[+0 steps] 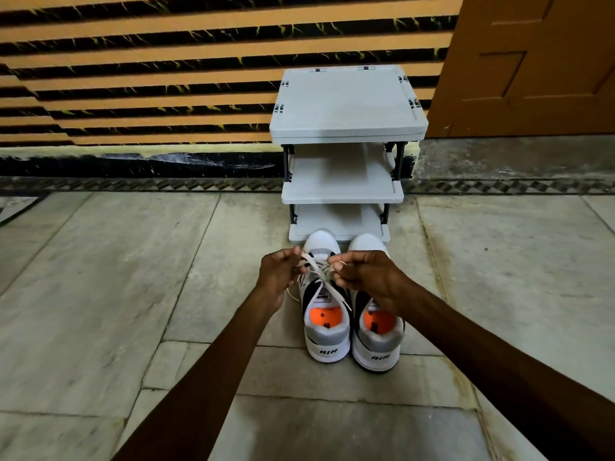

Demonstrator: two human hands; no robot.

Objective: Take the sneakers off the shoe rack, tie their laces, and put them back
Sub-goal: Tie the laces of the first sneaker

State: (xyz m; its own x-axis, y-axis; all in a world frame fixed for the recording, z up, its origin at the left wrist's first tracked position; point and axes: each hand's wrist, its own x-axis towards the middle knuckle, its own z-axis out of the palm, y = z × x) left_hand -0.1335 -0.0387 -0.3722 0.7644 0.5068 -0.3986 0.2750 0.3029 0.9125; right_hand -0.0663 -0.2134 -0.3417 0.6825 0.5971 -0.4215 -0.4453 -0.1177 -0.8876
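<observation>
Two white, grey and black sneakers with orange insoles stand side by side on the stone floor, heels toward me: the left sneaker and the right sneaker. Their toes touch the base of a grey three-shelf shoe rack. My left hand and my right hand hover over the left sneaker's tongue. Each pinches one end of its white lace, and the two strands cross between them. My right hand hides the front of the right sneaker.
The floor is pale stone slabs, open on both sides of the sneakers. Behind the rack runs an orange and black striped wall. A brown wooden door stands at the back right.
</observation>
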